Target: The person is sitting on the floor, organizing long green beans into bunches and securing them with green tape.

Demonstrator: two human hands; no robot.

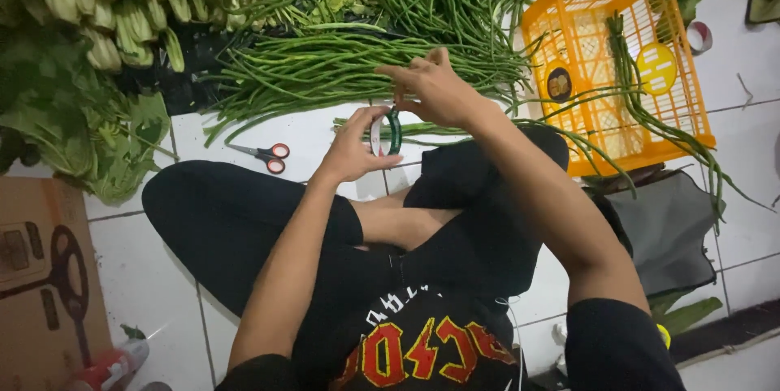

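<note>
White tiled floor [309, 135], yard-long beans [341, 62] heaped ahead: tape-pulling step.
Left hand [353, 147] grips the green tape roll [388, 133] above the lap; right hand [435, 86] pinches its free end. Judged next: steady pull, then bundle.

orange crate [617, 1], green tape roll [394, 131]

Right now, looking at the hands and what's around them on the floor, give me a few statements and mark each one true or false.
1. Both hands are on a roll of green tape. True.
2. The scissors have blue handles. False: red-orange.
3. The orange crate is right of the right hand. True.
4. The left hand holds the scissors. False: they lie on the tile.
5. Long beans lie beyond the hands. True.
</note>
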